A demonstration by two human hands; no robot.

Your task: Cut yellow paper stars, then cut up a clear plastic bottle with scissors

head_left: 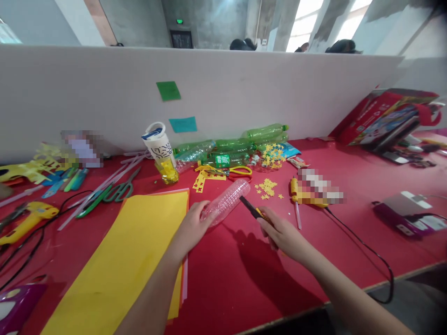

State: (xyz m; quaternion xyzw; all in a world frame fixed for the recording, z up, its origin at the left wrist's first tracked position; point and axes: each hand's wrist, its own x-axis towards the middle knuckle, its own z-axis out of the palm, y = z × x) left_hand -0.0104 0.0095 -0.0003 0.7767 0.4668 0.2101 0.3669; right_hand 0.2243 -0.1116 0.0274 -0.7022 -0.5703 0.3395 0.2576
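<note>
My left hand (196, 223) is wrapped around a clear plastic bottle (230, 197) that lies tilted over the red table, its rounded end pointing away and to the right. In my right hand (275, 230) is a utility knife (254, 210) with a dark blade and a yellow-and-black handle. The blade's tip points up and left, close to the bottle's right side; whether it touches, I cannot tell. Beneath my left forearm lies a stack of yellow paper (132, 246). Beyond the bottle are scissors with yellow and red handles (240, 173) and small yellow stars (267, 187).
Several green plastic bottles (233, 146) lie along the white partition (223, 93), beside a paper cup (157, 142). A yellow glue gun (310, 199) with a trailing cord is at right. Green scissors (122, 188) and another yellow glue gun (31, 218) lie left.
</note>
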